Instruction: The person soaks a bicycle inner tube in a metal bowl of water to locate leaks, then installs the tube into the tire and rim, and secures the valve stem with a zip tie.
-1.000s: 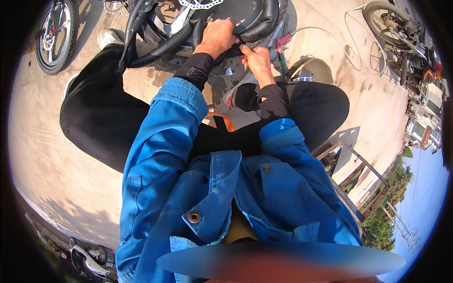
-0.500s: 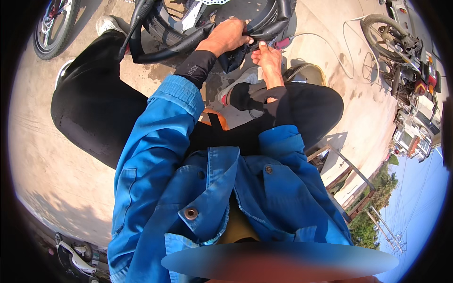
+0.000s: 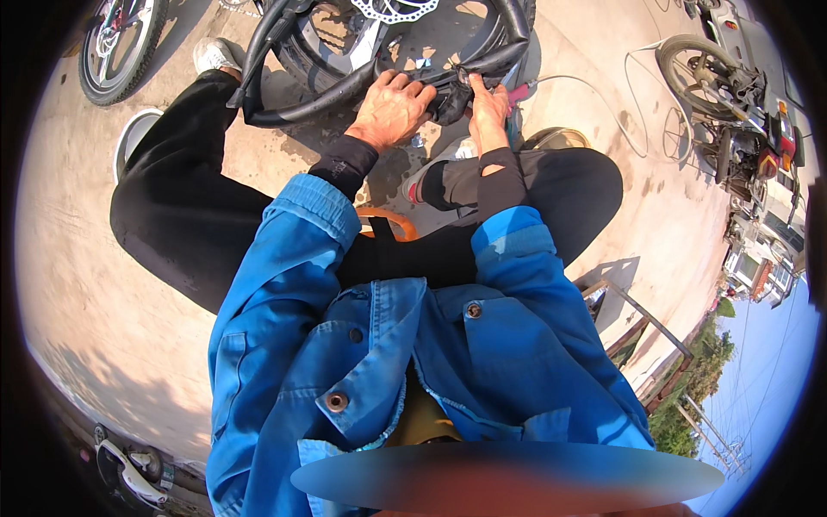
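Note:
A black inner tube (image 3: 310,110) curves across the front of a bicycle wheel with a black tire (image 3: 306,65) and a silver disc rotor (image 3: 396,10). My left hand (image 3: 392,108) has its fingers curled over the tube's near section, left of a dark crumpled part (image 3: 452,99). My right hand (image 3: 488,108) grips that part at its right, thumb raised against the tube; some fingers are hidden. An orange object (image 3: 405,226) shows between my legs.
An upright bicycle wheel (image 3: 121,56) is at upper left, a motorbike (image 3: 732,95) at right. A bucket (image 3: 556,138), pink-handled tool (image 3: 517,96) and pale hose (image 3: 629,112) lie beside me. A metal frame (image 3: 646,314) is right, a white scooter (image 3: 129,474) behind me.
My left hand has moved down and slightly left along the tube from its higher position. My right hand has shifted right and its thumb now presses the bunched section.

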{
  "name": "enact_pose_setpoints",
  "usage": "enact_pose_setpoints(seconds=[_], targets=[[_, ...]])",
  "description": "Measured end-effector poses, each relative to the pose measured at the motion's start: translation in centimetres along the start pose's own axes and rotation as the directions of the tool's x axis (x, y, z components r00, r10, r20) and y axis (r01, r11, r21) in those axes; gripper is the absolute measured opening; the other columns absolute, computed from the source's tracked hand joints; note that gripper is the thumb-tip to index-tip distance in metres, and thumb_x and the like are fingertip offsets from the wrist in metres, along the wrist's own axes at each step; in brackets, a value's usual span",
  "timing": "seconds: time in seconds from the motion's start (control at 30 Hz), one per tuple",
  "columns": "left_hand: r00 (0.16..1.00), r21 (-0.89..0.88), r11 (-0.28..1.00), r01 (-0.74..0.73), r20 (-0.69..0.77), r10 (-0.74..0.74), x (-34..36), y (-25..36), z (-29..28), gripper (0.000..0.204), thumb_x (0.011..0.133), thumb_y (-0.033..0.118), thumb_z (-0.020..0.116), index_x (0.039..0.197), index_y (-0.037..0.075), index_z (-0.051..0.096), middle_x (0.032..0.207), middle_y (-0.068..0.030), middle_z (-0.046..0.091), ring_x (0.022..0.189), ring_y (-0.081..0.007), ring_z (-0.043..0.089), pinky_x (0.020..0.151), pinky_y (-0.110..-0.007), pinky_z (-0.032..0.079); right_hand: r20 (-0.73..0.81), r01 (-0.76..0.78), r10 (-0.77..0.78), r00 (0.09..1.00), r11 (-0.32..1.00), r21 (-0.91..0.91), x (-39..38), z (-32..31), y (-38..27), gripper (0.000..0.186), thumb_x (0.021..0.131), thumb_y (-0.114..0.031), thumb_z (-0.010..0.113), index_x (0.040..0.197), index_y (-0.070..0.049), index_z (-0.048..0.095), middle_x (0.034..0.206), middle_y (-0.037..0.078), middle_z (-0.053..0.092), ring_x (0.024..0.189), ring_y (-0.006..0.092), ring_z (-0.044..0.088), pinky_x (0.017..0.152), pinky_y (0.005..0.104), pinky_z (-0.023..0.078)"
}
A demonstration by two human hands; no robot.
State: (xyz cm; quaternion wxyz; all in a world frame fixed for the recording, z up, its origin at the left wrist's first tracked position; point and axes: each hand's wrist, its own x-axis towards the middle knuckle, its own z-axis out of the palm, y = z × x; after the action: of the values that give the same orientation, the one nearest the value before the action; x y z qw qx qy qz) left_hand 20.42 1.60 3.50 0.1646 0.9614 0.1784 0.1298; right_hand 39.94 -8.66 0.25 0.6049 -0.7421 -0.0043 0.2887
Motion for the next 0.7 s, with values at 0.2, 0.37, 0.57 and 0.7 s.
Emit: enact_pose_setpoints(seconds=[0.2, 0.37, 0.57, 0.7], targets=[[0.888, -0.064, 0.887, 0.458, -0.019, -0.460, 1.7, -3.6, -0.5, 0.030, 0.099, 0.018, 0.064, 0.128, 0.015, 0.058, 0.106, -0.0123, 0.074, 0.083, -0.0355, 0.072, 0.074, -0.045, 0.057, -0.157, 0.047, -0.107, 0.982, 0.936, -0.348, 0.5, 0.2, -0.7, 0.089, 0.081, -0.030, 0.094, 0.144, 0.013, 0.048, 0.137, 0.026, 0.062, 0.120, 0.0348, 0.064, 0.106, 0.0413, 0.049], [0.973, -0.075, 0.978, 0.193, -0.118, -0.201, 1.8, -1.7, 1.4, 0.054, 0.093, 0.010, 0.062, 0.146, 0.020, 0.055, 0.136, -0.0088, 0.059, 0.112, -0.0310, 0.064, 0.095, -0.044, 0.055, -0.103, 0.054, -0.098, 0.990, 0.928, -0.368, -0.2, 0.6, -1.6, 0.098, 0.075, -0.031, 0.096, 0.145, 0.014, 0.046, 0.142, 0.029, 0.059, 0.128, 0.0379, 0.061, 0.112, 0.0412, 0.046], [0.996, -0.093, 0.992, 0.090, 0.015, -0.089, 1.9, -0.4, 1.0, 0.059, 0.091, 0.029, 0.074, 0.146, 0.014, 0.056, 0.137, -0.0089, 0.059, 0.121, -0.0304, 0.060, 0.099, -0.046, 0.054, -0.179, 0.016, -0.139, 0.974, 0.832, -0.555, 0.0, 1.4, -3.4, 0.114, 0.070, -0.031, 0.100, 0.153, 0.011, 0.034, 0.138, 0.029, 0.059, 0.116, 0.0374, 0.068, 0.071, 0.0454, 0.065], [0.986, -0.252, 0.954, 0.164, 0.001, -0.169, 3.0, -0.8, 1.4, 0.039, 0.104, 0.033, 0.065, 0.138, 0.015, 0.063, 0.125, -0.0092, 0.064, 0.117, -0.0313, 0.062, 0.097, -0.043, 0.055, -0.205, -0.056, -0.125, 0.971, 0.713, -0.699, -0.1, 1.7, -5.1, 0.115, 0.071, -0.031, 0.097, 0.152, 0.016, 0.030, 0.130, 0.030, 0.064, 0.116, 0.0356, 0.068, 0.067, 0.0410, 0.062]])
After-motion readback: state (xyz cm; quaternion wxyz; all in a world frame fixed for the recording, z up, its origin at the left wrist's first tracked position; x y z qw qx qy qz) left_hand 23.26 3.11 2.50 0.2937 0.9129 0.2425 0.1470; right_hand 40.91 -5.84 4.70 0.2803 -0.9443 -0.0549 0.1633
